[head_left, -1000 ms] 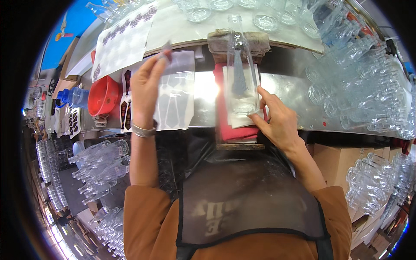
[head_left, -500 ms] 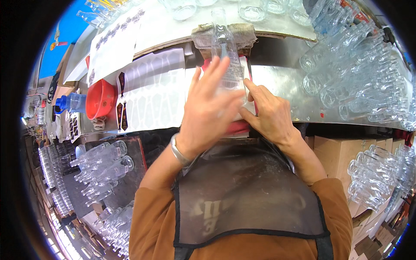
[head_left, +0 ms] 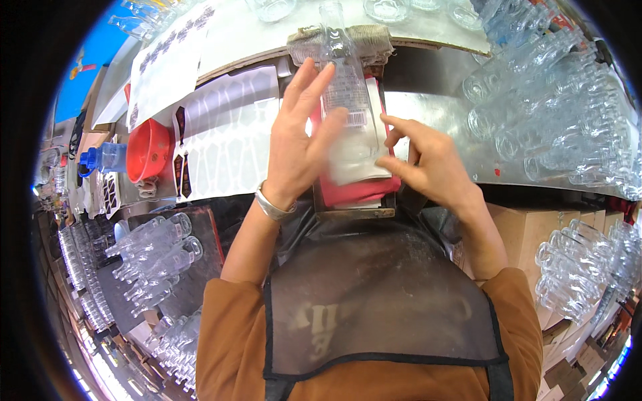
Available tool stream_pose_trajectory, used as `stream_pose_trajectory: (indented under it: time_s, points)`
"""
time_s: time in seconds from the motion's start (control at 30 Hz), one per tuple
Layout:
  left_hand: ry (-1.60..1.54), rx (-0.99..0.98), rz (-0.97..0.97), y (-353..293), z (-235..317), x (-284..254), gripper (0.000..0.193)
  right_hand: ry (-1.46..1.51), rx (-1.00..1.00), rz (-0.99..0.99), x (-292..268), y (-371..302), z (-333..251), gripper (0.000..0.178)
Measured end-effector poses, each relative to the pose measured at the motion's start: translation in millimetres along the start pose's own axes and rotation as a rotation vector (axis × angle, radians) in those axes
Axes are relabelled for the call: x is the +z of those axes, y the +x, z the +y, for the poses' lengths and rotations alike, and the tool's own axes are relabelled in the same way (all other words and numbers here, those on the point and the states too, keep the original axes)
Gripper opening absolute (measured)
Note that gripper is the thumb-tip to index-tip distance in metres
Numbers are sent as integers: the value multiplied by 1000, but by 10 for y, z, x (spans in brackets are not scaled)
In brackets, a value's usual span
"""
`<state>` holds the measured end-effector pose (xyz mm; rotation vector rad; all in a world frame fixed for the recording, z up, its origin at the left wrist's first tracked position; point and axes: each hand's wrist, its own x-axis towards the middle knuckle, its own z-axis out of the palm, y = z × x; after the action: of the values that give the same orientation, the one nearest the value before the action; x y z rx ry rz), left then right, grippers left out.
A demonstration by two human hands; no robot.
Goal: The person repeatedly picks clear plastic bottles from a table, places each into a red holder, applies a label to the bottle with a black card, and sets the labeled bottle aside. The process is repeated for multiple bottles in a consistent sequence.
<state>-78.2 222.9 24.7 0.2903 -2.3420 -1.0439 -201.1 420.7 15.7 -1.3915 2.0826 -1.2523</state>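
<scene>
A clear glass bottle (head_left: 346, 87) lies on its back with its neck pointing away from me, and small print and a barcode show on its side. Its neck rests across a folded, worn cloth (head_left: 371, 44); its base end lies over a white sheet on a red pad (head_left: 358, 192). My left hand (head_left: 299, 137) is open along the bottle's left side, fingers spread, its thumb blurred over the glass. To the right of the bottle's base, my right hand (head_left: 431, 160) is open and holds nothing, thumb and forefinger apart.
Left of the bottle lies a sheet of clear-backed, bottle-shaped labels (head_left: 227, 150), beside a red bowl (head_left: 148, 152) and a blue-capped plastic bottle (head_left: 112, 158). Many glass bottles (head_left: 548, 110) lie stacked on the right. Cardboard boxes (head_left: 518, 234) stand below the bench edge.
My left hand has moved left and back from over the bottle's base, uncovering the barcode and red pad. My right hand has shifted slightly right, away from the bottle.
</scene>
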Motion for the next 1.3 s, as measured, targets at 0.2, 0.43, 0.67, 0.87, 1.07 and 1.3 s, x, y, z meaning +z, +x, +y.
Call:
stream_pose_trajectory:
  time_s: [0.2,0.43,0.67,0.87,1.07,1.3]
  points:
    - [-3,52,-26,43,-18,13,47,311,250,61,-36,296,58,40]
    - [18,73,-15,21,-93,38,48,232,227,41,101,473,25,43]
    - [-31,75,-4,13,-127,49,48,682,375,148,89,425,391,39]
    - [-99,77,8,-4,-163,73,48,1269,734,558,160,276,728,40]
    - [-90,69,14,-18,-155,86,49,1176,608,448,97,183,569,27]
    - [-71,63,4,-8,-124,73,50,1152,451,377,31,202,440,29]
